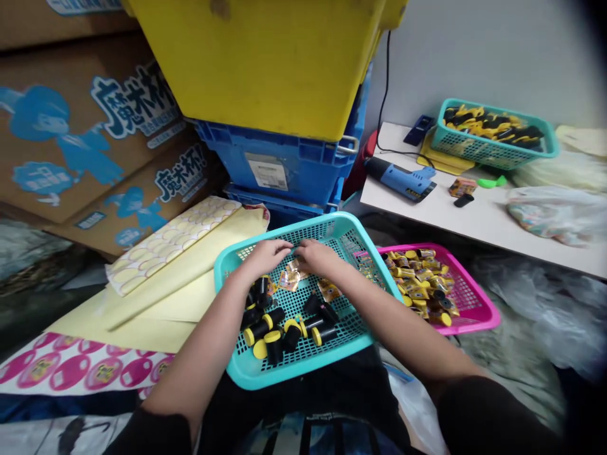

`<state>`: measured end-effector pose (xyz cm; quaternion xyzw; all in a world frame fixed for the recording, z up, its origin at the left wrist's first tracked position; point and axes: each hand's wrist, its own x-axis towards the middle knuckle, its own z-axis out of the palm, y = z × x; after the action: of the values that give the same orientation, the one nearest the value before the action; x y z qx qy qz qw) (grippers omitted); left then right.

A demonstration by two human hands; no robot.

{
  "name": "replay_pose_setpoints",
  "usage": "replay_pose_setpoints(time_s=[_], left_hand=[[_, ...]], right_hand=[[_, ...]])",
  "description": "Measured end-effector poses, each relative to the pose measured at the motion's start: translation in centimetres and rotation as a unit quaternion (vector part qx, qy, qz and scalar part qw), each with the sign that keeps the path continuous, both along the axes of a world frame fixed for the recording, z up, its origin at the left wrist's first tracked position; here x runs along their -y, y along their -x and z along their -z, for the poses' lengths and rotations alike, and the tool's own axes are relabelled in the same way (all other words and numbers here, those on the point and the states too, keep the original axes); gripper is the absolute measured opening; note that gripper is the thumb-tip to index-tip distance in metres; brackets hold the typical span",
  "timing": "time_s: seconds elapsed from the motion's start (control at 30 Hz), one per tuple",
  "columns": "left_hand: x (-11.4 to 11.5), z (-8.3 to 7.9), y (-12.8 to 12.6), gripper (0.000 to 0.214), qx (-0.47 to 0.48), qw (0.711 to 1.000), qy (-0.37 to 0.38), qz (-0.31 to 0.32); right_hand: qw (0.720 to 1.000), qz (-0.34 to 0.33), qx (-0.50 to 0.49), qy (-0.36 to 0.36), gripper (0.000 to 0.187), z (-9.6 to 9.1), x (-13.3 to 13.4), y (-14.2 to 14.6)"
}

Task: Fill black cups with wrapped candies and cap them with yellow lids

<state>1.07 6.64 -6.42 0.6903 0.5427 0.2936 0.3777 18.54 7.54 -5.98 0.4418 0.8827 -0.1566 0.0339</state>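
Observation:
A turquoise plastic basket (pixel 246 377) rests on my lap, and both hands reach into its far half. My left hand (pixel 265 258) has its fingers drawn together in a pinch; whatever lies between the tips is too small to make out. Close beside it, my right hand (pixel 318 258) is curled with fingertips pointing down, and its grip is hidden. Small orange printed wrappers (pixel 290 278) lie just under the hands. In the near half lie several black canisters with yellow caps (pixel 274 347), some tipped over, and a loose yellow cap (pixel 260 349).
At right, a pink basket (pixel 478 306) holds wrapped canisters (pixel 422 281). A white table (pixel 474 215) carries a blue heat gun (pixel 401 179) and another turquoise basket (pixel 497 151). Stacked yellow (pixel 265 69) and blue crates (pixel 284 167) stand ahead; cardboard boxes (pixel 71 126) and sticker sheets (pixel 165 253) are left.

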Motion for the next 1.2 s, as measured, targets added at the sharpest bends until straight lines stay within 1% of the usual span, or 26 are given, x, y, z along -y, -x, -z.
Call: replay_pose_setpoints(time_s=[0.17,0.27,0.4,0.53,0.6,0.63,0.7,0.77,0.8,0.83,0.87,0.9,0.93,0.97,1.0,1.03,1.07,1.1,1.13,1.2], left_hand=[[-0.5,0.5,0.3,0.021,-0.018,1.000,0.010,0.008],[-0.5,0.8,0.3,0.020,-0.020,1.000,0.015,0.009],[-0.4,1.1,0.3,0.017,-0.012,1.000,0.019,-0.002],[-0.5,1.5,0.3,0.023,0.011,0.999,0.046,-0.015],[-0.6,1.8,0.2,0.022,0.027,0.998,0.061,-0.021],[-0.7,1.8,0.2,0.021,0.035,0.997,0.068,-0.024],[-0.7,1.7,0.2,0.018,0.052,0.995,0.083,-0.031],[-0.6,1.3,0.1,0.017,0.072,0.991,0.103,-0.038],[-0.4,0.9,0.0,0.019,0.082,0.990,0.112,-0.040],[-0.2,0.4,0.0,0.023,0.100,0.986,0.127,-0.036],[0.1,-0.2,-0.1,0.026,0.135,0.979,0.149,-0.027],[0.4,-0.8,-0.3,0.028,0.185,0.967,0.175,-0.014],[0.8,-1.5,-0.4,0.028,0.246,0.949,0.198,-0.005],[1.2,-2.2,-0.6,0.026,0.309,0.926,0.214,-0.004],[1.5,-2.8,-0.8,0.026,0.367,0.903,0.222,-0.012],[1.7,-3.3,-1.0,0.025,0.409,0.885,0.222,-0.027],[2.0,-3.8,-1.2,0.025,0.431,0.876,0.213,-0.046],[2.1,-4.1,-1.4,0.024,0.439,0.873,0.205,-0.063],[2.3,-4.5,-1.5,0.024,0.436,0.875,0.196,-0.075],[2.6,-5.0,-1.6,0.027,0.408,0.892,0.168,-0.096]], right_hand=[[1.000,0.026,0.006,0.012,0.017,0.4,-1.4,-1.4],[1.000,0.027,-0.003,0.009,0.025,0.5,-1.5,-1.7],[0.999,0.036,0.001,0.014,0.018,0.5,-1.6,-2.0],[0.999,0.038,-0.013,0.017,0.022,0.6,-1.8,-2.3],[0.999,0.037,-0.026,0.021,0.024,0.8,-1.9,-2.3],[0.998,0.038,-0.034,0.023,0.022,0.9,-2.0,-2.3],[0.997,0.040,-0.054,0.031,0.014,0.8,-2.2,-2.2],[0.996,0.038,-0.077,0.036,0.012,0.4,-2.2,-2.1],[0.993,0.039,-0.101,0.039,0.012,0.0,-2.2,-2.0],[0.987,0.045,-0.149,0.049,0.014,-0.3,-2.0,-2.0],[0.971,0.057,-0.223,0.070,0.017,-0.7,-1.8,-2.0],[0.941,0.071,-0.316,0.102,0.018,-1.1,-1.4,-1.9],[0.895,0.087,-0.413,0.143,0.019,-1.3,-1.1,-1.8],[0.840,0.099,-0.499,0.188,0.020,-1.5,-0.7,-1.7],[0.787,0.107,-0.561,0.235,0.021,-1.7,-0.3,-1.6],[0.748,0.112,-0.593,0.277,0.021,-1.7,0.1,-1.5],[0.718,0.118,-0.611,0.313,0.021,-1.7,0.4,-1.4],[0.694,0.124,-0.620,0.344,0.022,-1.8,0.7,-1.3],[0.674,0.130,-0.626,0.370,0.023,-1.9,0.9,-1.4],[0.639,0.143,-0.641,0.400,0.029,-2.4,1.2,-1.5]])
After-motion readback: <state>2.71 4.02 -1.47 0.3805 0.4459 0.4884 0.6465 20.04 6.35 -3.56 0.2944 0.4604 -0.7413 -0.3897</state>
